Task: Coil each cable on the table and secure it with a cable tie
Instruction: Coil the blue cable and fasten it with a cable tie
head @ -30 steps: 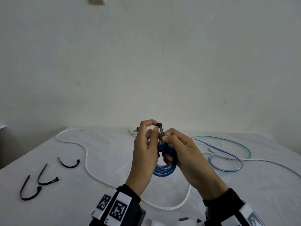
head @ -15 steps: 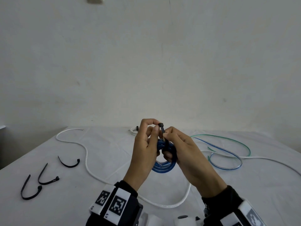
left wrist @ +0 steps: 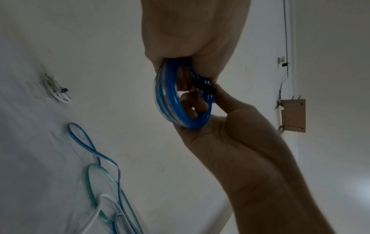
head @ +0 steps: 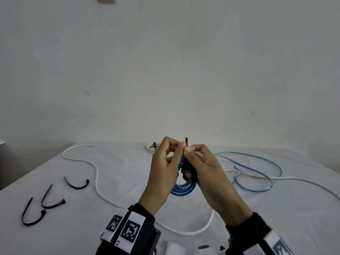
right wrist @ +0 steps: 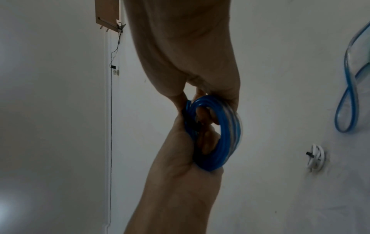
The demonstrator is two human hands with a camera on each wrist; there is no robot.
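Observation:
A blue cable coil (head: 182,190) is held up over the middle of the table by both hands. My left hand (head: 181,147) pinches the black cable tie (head: 186,141), whose thin end pokes up above the fingertips. My right hand (head: 189,149) has fingers curled through the coil and its thumb against the tie. In the left wrist view the tie (left wrist: 202,85) crosses the coil (left wrist: 166,101) by the right thumb. The right wrist view shows the coil (right wrist: 224,134) between both hands, with most of the tie hidden.
Three loose black ties (head: 76,184) (head: 52,199) (head: 31,216) lie at the left. A long white cable (head: 97,183) snakes across the table. A small tied white coil (head: 151,147) sits at the back. Loose blue (head: 257,173) and green (head: 266,159) cables lie at the right.
The fingertips of both hands have come together around the tie, and its thin end now stands up above them. The coil stays between the hands.

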